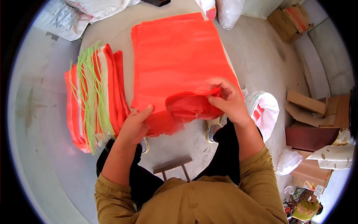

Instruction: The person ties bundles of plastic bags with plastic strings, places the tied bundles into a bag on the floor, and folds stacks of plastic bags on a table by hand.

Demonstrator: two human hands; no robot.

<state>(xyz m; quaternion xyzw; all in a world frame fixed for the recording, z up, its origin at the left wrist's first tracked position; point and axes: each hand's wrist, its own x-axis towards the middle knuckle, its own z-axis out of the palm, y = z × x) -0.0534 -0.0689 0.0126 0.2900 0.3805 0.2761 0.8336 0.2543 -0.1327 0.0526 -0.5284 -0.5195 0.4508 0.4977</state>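
Note:
A stack of flat red bags (182, 56) lies on the table in front of me. At its near end, the edge of the top red bag (192, 106) is lifted and curled, showing a darker, thin inner side. My right hand (229, 99) pinches this raised edge between thumb and fingers. My left hand (136, 125) grips the near left corner of the red material, thumb on top and fingers hidden beneath. To the left of the stack, a folded pile of red and white striped bags (115, 78) carries a bundle of light green strings (91, 97) across it.
White sacks (63, 20) stand behind the table at the left. A white bag (266, 112) sits on the floor beside my right leg. Cardboard boxes (317, 110) are at the right, and another person (305, 209) is far off at lower right. A wooden stool (173, 164) is below me.

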